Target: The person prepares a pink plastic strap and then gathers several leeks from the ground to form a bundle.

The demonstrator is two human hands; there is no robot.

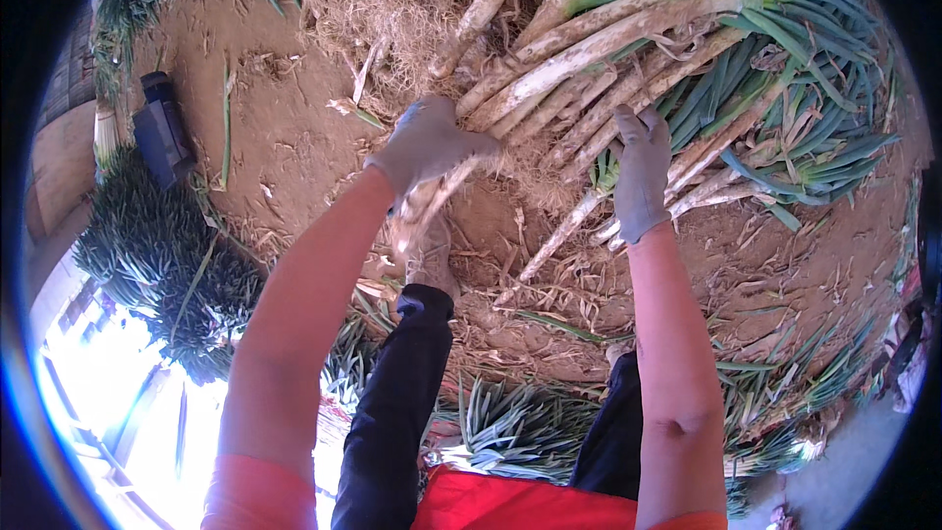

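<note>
A heap of large green onions [608, 25] lies on the dirt ahead of me, with long pale, soil-stained stalks, stringy roots and green leaves fanning to the right. My left hand [422, 145], in a grey glove, is closed around green onion stalks near their root ends. Below it, the lower ends of these stalks [432, 201] hang blurred above my shoe. My right hand [643, 172], also gloved, reaches in among the stalks at the right of the heap. Its fingers are slightly bent and apart, touching the stalks, and I see nothing gripped in them.
More green onions stand bundled upright at the left [167, 245] and close behind my legs [520, 427]. A dark blue case-like object [164, 132] rests at the far left. Dry husks and loose leaves litter the dirt floor [294, 142]. My shoe [429, 260] is just below the heap.
</note>
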